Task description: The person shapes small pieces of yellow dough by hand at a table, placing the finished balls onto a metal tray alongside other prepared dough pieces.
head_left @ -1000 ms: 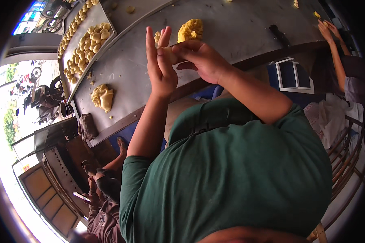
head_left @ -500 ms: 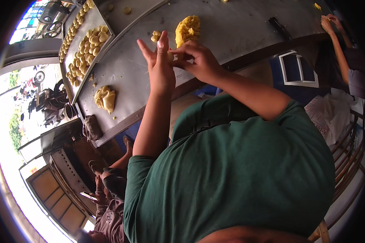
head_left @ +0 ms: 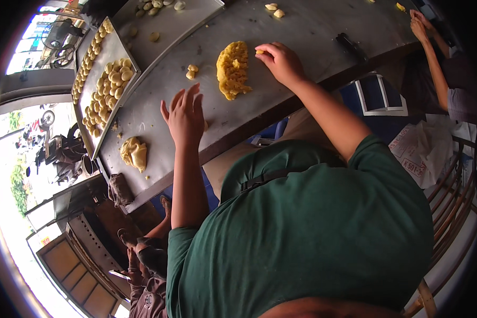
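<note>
- Right hand [head_left: 285, 63]: thumb and fingertips pinched together on a small yellow morsel [head_left: 259, 52], soft-looking, held over the table.
- Left hand [head_left: 185, 119]: back turned up, fingers spread and loosely bent. A pale, rounded bit [head_left: 205, 125] shows at its inner edge; palm and thumb hidden, so I cannot tell whether it is gripped.
- Main thing: the crumbly, bright yellow, oblong mass [head_left: 232, 69], resting on the grey metal-topped table [head_left: 307, 32], between the two hands.
- Key relation: its long axis runs roughly away from the person. The right hand is just beside its far half, on the right, fingertips pointing toward it with a narrow gap between. The left hand is farther off, left of its near end. Right hand is clearly the nearer.
- Left of the mass, beyond the left hand's fingertips: a small cluster of pale yellow rounded pieces [head_left: 192, 70], touching one another.
- Farther left, near the table edge: a smooth, pale yellow dough-like lump [head_left: 134, 153], apart from the left hand.
- Beyond it: a flat metal tray [head_left: 115, 47] bearing many pale yellow balls [head_left: 111, 87].
- Far right: a co-worker's hands [head_left: 418, 22], close together, well apart from all this.
</note>
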